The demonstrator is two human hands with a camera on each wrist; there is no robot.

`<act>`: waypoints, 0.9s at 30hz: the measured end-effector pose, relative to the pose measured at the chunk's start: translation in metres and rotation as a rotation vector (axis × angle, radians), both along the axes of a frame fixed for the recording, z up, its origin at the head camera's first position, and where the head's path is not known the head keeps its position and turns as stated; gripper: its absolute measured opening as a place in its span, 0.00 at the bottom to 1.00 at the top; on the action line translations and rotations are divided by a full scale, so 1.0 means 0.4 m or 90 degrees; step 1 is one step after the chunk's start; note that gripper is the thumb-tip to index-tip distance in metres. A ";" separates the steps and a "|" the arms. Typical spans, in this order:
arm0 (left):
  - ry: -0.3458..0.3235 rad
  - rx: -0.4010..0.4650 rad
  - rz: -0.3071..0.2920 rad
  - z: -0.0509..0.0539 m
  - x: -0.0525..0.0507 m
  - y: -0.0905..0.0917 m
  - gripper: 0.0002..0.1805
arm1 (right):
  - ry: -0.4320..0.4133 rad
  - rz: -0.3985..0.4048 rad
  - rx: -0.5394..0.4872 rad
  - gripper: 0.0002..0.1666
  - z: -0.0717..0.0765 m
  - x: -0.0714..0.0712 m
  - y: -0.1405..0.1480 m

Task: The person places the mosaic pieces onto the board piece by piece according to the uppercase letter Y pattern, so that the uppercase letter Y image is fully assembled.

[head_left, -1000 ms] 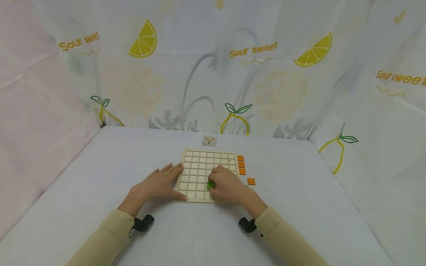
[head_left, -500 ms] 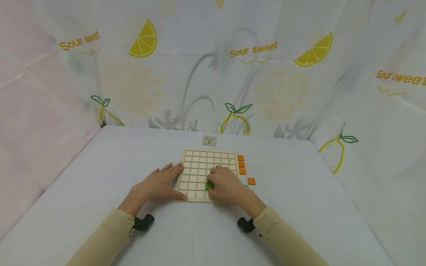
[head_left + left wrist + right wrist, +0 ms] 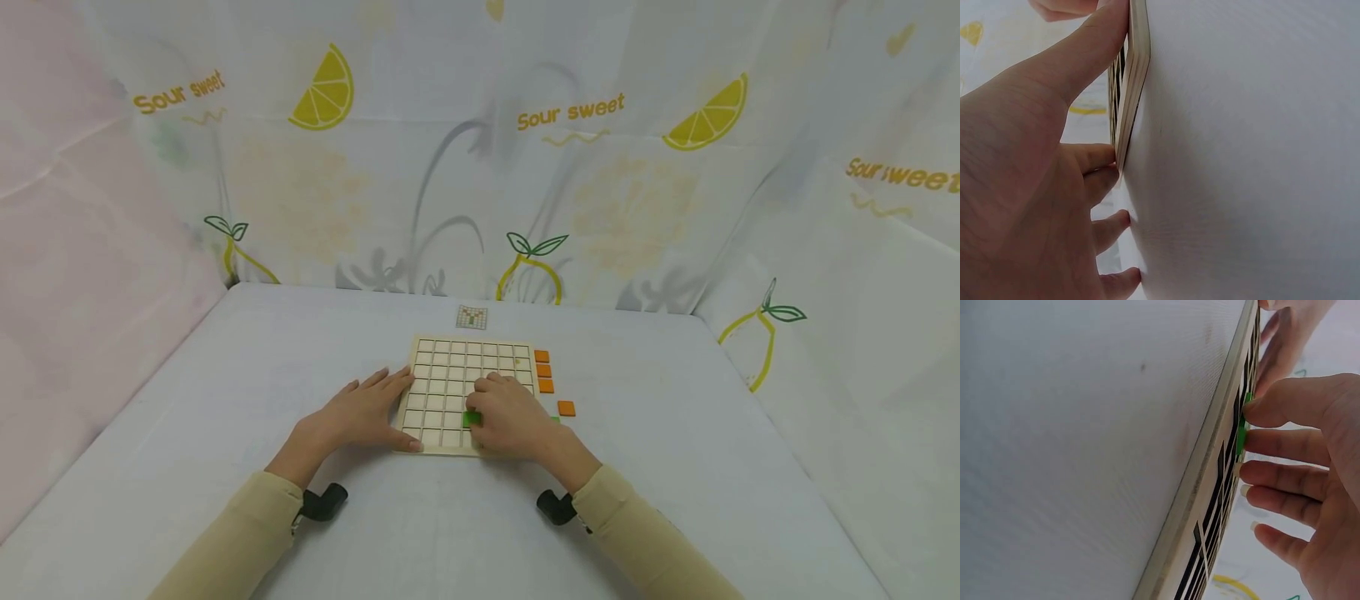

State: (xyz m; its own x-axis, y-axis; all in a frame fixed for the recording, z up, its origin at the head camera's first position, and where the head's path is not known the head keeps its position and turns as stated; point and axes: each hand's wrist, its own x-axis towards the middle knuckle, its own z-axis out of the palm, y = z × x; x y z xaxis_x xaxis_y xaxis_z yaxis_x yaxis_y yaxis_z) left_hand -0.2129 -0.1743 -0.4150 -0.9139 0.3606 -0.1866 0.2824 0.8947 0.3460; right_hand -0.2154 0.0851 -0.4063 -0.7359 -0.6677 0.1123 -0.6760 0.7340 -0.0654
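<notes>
A pale wooden grid board (image 3: pixel 435 387) lies on the white table. My left hand (image 3: pixel 356 417) rests with spread fingers along its left edge. The thumb lies at the near left corner, and in the left wrist view the index fingertip touches the side. Over the lower middle of the board, my right hand (image 3: pixel 513 417) pinches a square green tile (image 3: pixel 470 419) between thumb and index finger. The right wrist view shows that green tile (image 3: pixel 1241 439) at the grid surface, while the other fingers stay loosely bent. The cells beneath my right hand are hidden.
Three orange tiles (image 3: pixel 543 372) line the board's right edge, and another orange tile (image 3: pixel 566 408) lies farther right. Part of a second green tile (image 3: pixel 555 420) shows beside my right wrist. A small patterned card (image 3: pixel 472 317) lies behind the board. Printed fabric hangs around the table.
My right hand has shifted slightly left with the green tile, then stayed nearly still over the last half second. My left hand has kept its place on the board.
</notes>
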 end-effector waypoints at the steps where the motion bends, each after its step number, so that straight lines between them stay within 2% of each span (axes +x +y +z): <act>1: 0.000 0.000 0.000 0.000 0.000 0.000 0.65 | 0.001 0.002 0.001 0.09 0.001 0.000 0.000; 14: -0.001 0.005 0.002 0.002 0.003 0.001 0.65 | -0.012 0.008 0.006 0.09 0.010 -0.001 0.014; 27: 0.003 0.000 -0.003 -0.001 0.001 -0.003 0.65 | -0.019 0.045 -0.010 0.09 0.016 -0.017 0.047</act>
State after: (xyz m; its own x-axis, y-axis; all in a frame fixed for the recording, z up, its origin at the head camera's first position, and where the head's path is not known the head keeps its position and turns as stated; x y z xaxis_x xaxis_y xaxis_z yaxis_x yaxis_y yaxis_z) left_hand -0.2127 -0.1757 -0.4154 -0.9128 0.3653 -0.1828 0.2886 0.8933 0.3445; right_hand -0.2223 0.1041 -0.3998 -0.6906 -0.7161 0.1012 -0.7232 0.6837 -0.0974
